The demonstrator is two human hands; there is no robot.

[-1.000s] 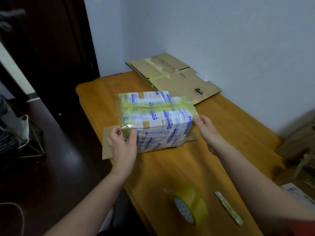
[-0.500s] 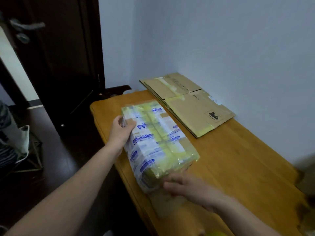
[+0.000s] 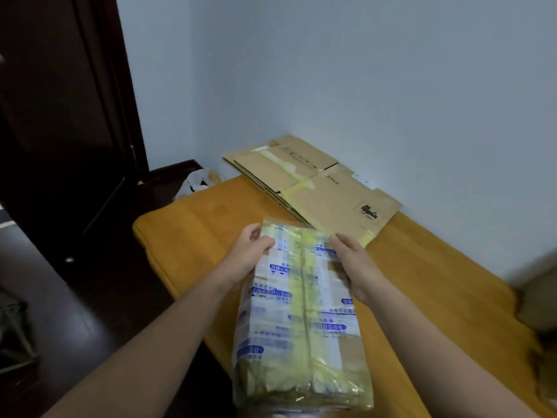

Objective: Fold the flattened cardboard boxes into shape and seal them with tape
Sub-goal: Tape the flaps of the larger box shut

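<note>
The taped box (image 3: pixel 301 297) lies lengthwise away from the person, its far end held between both hands over the near left part of the wooden tabletop (image 3: pixel 196 236); whether its underside rests on the wood or hangs just above it cannot be told. The left hand (image 3: pixel 250 254) grips the far left corner, thumb on the top face and fingers curled round the edge, and the right hand (image 3: pixel 352 267) clasps the right side near the far end, its fingers mostly hidden behind the box. The box is wrapped nearly all over in yellowish clear tape and white tape with blue print, wrinkled at the near end — so the surface is likely slick, and a pinch on a flat face could slide. It looks closed and holds its shape, probably light and fairly stiff, though its walls may dent under a hard squeeze. The safer hold seems to be on opposite edges or corners, or with one palm underneath. Well apart from it, a stack of flattened cardboard (image 3: pixel 325 191) lies at the far end of the tabletop against the wall — not yet folded.
</note>
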